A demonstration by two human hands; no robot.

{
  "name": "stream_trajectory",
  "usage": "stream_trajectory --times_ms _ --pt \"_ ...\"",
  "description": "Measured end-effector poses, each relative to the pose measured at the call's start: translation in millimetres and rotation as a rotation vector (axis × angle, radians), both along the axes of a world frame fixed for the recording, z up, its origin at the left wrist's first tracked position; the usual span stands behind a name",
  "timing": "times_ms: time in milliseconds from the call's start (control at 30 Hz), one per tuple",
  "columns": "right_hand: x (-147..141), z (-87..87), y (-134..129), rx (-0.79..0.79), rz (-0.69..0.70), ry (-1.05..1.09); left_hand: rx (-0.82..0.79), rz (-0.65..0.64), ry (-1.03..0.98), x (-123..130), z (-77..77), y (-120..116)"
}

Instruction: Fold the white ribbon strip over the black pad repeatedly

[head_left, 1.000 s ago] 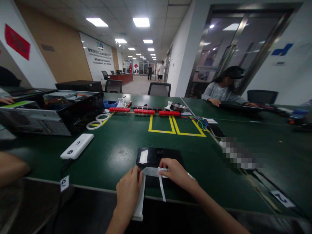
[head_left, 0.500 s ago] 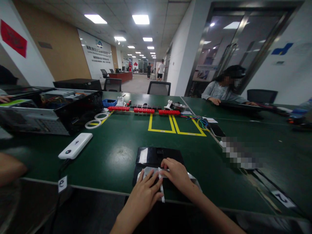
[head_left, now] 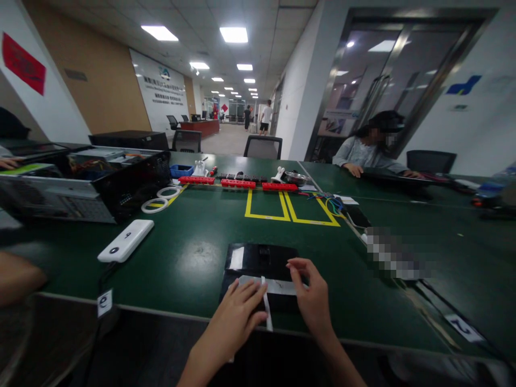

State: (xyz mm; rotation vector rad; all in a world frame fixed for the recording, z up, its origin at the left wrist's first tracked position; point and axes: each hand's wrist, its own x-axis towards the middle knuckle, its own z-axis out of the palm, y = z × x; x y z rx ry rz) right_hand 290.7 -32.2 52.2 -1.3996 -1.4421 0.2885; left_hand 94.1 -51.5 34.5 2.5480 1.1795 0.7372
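A black flat object lies near the table's front edge, with a pale strip across it. A narrow white tape piece crosses the pale strip and hangs toward the edge. My left hand rests flat on the left part of the strip, fingers stretched and holding nothing visible, its fingertips beside the tape. Over the right part of the black object is my right hand, with thumb and index finger curved toward each other and a gap between them.
A white power bank lies left, near two white rings. An open computer case stands behind them. Red blocks line the back; a black phone and cables lie right. A person sits across at the right.
My right hand has moved right, away from the white tape, and its fingers have lifted. The right part of the pale strip now shows. My left hand has barely moved.
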Motion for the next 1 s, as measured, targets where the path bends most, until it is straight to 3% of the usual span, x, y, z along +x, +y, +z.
stream_trajectory --times_ms 67,167,333,533,767,1000 --pt "-13.6 4.6 -1.2 0.054 0.085 -0.075 -0.033 0.024 -0.121 -14.5 4.8 4.8" --pt "-35.2 13.6 1.2 0.034 0.294 -0.332 -0.004 0.199 -0.266 -40.2 3.1 16.8" --pt "-61.7 15.5 10.3 -0.167 0.576 -0.847 0.121 0.379 -0.245 -70.1 -23.4 38.0" --pt "-61.3 -0.2 19.5 -0.31 0.711 -0.944 0.125 0.392 -0.189 -74.7 -40.8 42.2" --pt "-19.9 6.4 27.0 -0.405 0.713 -0.906 0.122 0.413 -0.172 -77.5 -39.4 38.5" --pt "72.9 8.7 37.6 -0.533 0.675 -0.787 0.124 0.405 -0.167 -76.1 -35.6 37.9"
